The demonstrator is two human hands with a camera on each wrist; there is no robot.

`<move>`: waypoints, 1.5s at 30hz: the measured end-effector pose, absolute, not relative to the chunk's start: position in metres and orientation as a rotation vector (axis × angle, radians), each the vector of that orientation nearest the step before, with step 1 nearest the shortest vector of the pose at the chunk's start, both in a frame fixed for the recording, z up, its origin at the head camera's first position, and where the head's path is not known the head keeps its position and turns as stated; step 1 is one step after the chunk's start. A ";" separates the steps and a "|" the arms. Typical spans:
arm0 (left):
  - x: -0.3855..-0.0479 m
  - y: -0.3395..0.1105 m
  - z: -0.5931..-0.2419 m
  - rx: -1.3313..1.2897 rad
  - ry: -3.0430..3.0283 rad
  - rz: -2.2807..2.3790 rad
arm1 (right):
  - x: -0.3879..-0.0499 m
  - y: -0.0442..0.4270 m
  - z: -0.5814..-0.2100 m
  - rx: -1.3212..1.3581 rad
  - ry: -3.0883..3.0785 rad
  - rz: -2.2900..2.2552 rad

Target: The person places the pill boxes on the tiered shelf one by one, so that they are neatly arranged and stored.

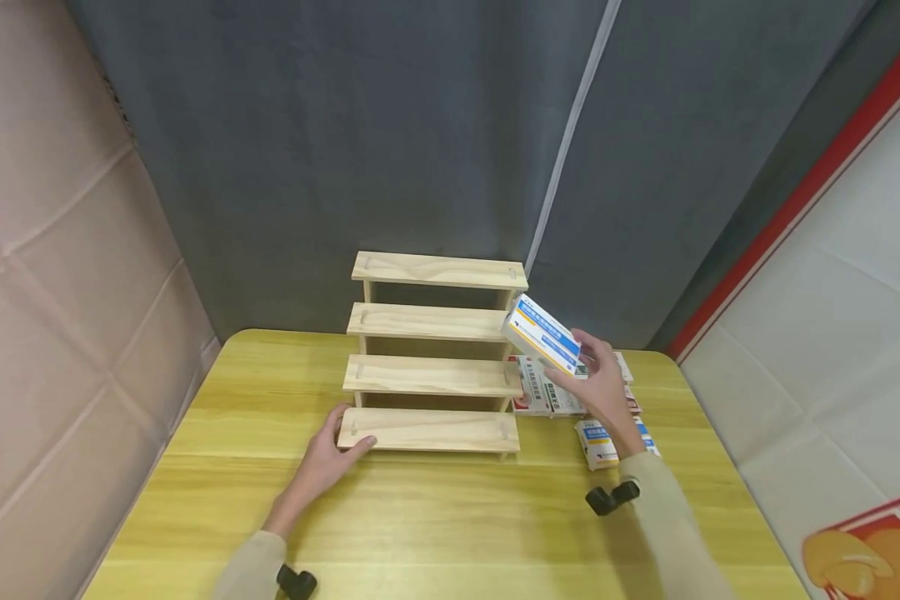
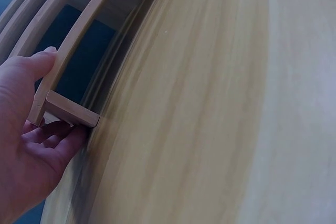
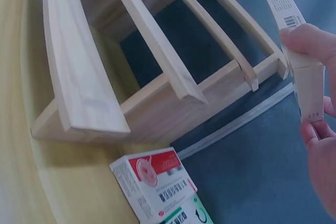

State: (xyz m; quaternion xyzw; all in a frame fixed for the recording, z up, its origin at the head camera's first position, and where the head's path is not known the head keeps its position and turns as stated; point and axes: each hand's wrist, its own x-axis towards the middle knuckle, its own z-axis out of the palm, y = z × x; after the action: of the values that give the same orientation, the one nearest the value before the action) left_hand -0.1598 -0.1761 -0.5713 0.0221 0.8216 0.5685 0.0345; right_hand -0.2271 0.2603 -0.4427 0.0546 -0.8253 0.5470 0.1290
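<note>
A stepped wooden rack [image 1: 431, 377] with several plank shelves stands mid-table. My left hand [image 1: 328, 454] grips the left end of its lowest plank; in the left wrist view the thumb [image 2: 42, 62] lies on top and the fingers curl beneath. Raised beside the rack's upper right side, a white, blue and orange medicine box [image 1: 543, 335] is held tilted by my right hand [image 1: 598, 379]. The right wrist view shows the box [image 3: 308, 90] pinched between thumb and fingers, off any surface. No boxes stand on the shelves.
Right of the rack lie several medicine boxes [image 1: 540, 392], partly hidden by my right arm. Nearer me is another blue and white box [image 1: 596, 446]. Behind the yellow wood-grain table [image 1: 450, 525] hangs a dark grey curtain [image 1: 330, 150]. Pale sheets flank both sides.
</note>
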 end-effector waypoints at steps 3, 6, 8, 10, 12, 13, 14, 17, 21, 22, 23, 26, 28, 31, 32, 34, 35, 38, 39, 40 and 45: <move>-0.160 -0.174 -0.568 0.046 2.522 1.737 | -0.229 0.256 -0.442 0.159 -2.390 1.630; -0.159 -0.173 -0.565 0.032 2.514 1.735 | -0.230 0.251 -0.441 0.148 -2.388 1.671; -0.159 -0.172 -0.564 0.035 2.517 1.735 | -0.232 0.247 -0.440 0.139 -2.384 1.694; -0.160 -0.172 -0.566 0.046 2.523 1.739 | -0.234 0.243 -0.438 0.142 -2.368 1.709; -0.161 -0.173 -0.569 0.061 2.523 1.753 | -0.236 0.239 -0.436 0.154 -2.360 1.706; -0.162 -0.173 -0.571 0.074 2.523 1.757 | -0.237 0.237 -0.435 0.166 -2.352 1.709; -0.162 -0.173 -0.572 0.086 2.521 1.759 | -0.238 0.235 -0.435 0.181 -2.344 1.709; -0.162 -0.175 -0.576 0.100 2.521 1.760 | -0.242 0.228 -0.432 0.235 -2.327 1.694; -0.159 -0.180 -0.577 0.080 2.547 1.738 | -0.251 0.215 -0.426 0.341 -2.255 1.692; -0.157 -0.179 -0.572 0.070 2.548 1.743 | -0.252 0.211 -0.421 0.367 -2.242 1.689; -0.157 -0.180 -0.572 0.073 2.542 1.753 | -0.251 0.207 -0.415 0.382 -2.243 1.676; -0.156 -0.180 -0.572 0.079 2.523 1.781 | -0.248 0.195 -0.396 0.435 -2.250 1.650; -0.156 -0.179 -0.572 0.079 2.508 1.805 | -0.245 0.186 -0.383 0.458 -2.273 1.639; -0.157 -0.181 -0.578 0.086 2.501 1.828 | -0.249 0.179 -0.378 0.479 -2.295 1.617; -0.156 -0.180 -0.578 0.086 2.500 1.834 | -0.250 0.177 -0.377 0.476 -2.312 1.607; -0.156 -0.180 -0.580 0.085 2.503 1.843 | -0.259 0.175 -0.381 0.471 -2.335 1.593; -0.156 -0.180 -0.581 0.086 2.505 1.850 | -0.264 0.174 -0.384 0.470 -2.340 1.589; -0.157 -0.178 -0.583 0.087 2.511 1.869 | -0.280 0.173 -0.391 0.474 -2.328 1.595; -0.157 -0.178 -0.584 0.087 2.507 1.883 | -0.286 0.173 -0.394 0.480 -2.319 1.598; -0.158 -0.177 -0.584 0.090 2.509 1.889 | -0.289 0.172 -0.394 0.485 -2.314 1.594; -0.160 -0.173 -0.586 0.066 2.498 1.919 | -0.300 0.166 -0.391 0.513 -2.340 1.533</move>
State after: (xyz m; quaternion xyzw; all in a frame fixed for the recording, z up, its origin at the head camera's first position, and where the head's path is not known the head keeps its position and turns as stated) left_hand -0.1599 -0.1731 -0.5860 0.0211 0.7928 0.6091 -0.0048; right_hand -0.2999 0.1662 -0.3911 0.1783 -0.8137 0.5330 0.1482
